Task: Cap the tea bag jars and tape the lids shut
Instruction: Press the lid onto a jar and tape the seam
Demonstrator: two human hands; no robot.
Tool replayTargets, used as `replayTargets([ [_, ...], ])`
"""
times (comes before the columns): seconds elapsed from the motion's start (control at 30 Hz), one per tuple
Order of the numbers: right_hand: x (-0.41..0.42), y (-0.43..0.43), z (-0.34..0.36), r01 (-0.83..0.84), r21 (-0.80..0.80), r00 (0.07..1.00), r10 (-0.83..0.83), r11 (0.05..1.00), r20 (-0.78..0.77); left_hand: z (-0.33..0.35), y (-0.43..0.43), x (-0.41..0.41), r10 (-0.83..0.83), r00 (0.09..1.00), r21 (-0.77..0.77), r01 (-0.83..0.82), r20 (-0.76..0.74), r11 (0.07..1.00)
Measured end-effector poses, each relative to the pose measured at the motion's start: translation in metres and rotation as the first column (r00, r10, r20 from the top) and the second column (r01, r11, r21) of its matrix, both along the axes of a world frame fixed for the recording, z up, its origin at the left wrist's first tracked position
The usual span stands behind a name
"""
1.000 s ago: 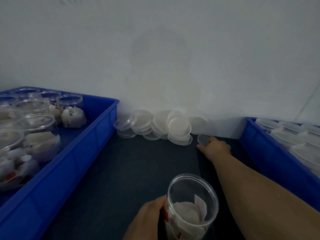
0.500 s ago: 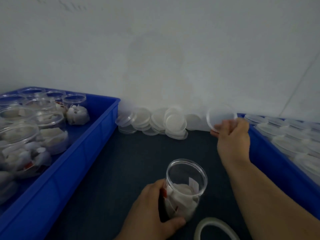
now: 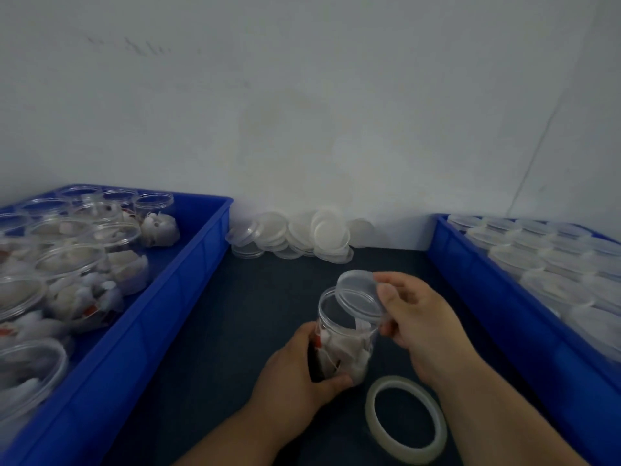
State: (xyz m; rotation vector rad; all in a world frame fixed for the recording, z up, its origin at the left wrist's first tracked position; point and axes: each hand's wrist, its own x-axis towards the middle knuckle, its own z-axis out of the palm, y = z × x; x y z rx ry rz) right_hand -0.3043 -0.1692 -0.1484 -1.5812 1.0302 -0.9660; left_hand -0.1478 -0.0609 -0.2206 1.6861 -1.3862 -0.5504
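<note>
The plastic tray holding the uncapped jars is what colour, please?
The plastic tray is blue; head view shows it.

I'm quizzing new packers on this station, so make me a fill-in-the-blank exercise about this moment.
The right hand holds a clear ____ tilted over the open jar.
The left hand grips that jar, which holds ____ bags.
The tape roll lies beside the ____ forearm.
The left crate and right crate are both ____.
Missing words: lid, tea, right, blue.
</note>
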Motion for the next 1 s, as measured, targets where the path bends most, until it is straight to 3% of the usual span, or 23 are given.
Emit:
replayTargets([
  [0.13,0.001,0.008,0.005,-0.047,-0.173,0.965,0.0,0.984,-0.262,0.002,0.002,-0.001,-0.011,1.0,0.005,0.011,0.018,1.0],
  [0.33,0.006,0.024,0.005,-0.216,-0.377,0.853,-0.013,0.901,-0.522,0.004,0.001,-0.003,-0.003,0.999,0.022,0.002,0.037,1.0],
  [0.43,0.005,0.022,0.007,-0.237,-0.403,0.86,-0.002,0.884,-0.51,0.001,0.0,-0.002,-0.008,0.999,0.029,0.007,0.031,1.0],
  [0.6,-0.01,0.005,0.013,-0.413,-0.347,0.837,0.201,0.842,-0.509,-0.008,-0.003,0.001,0.001,0.999,0.06,-0.003,0.038,0.998],
  [0.83,-0.013,-0.007,0.008,-0.51,-0.363,0.832,0.339,0.78,-0.44,-0.012,-0.006,0.004,-0.001,0.999,0.105,-0.004,0.044,0.994],
  [1.0,-0.011,-0.008,0.007,-0.503,-0.4,0.825,0.287,0.766,-0.487,-0.014,-0.008,0.005,-0.014,0.998,0.108,0.007,0.063,0.994],
])
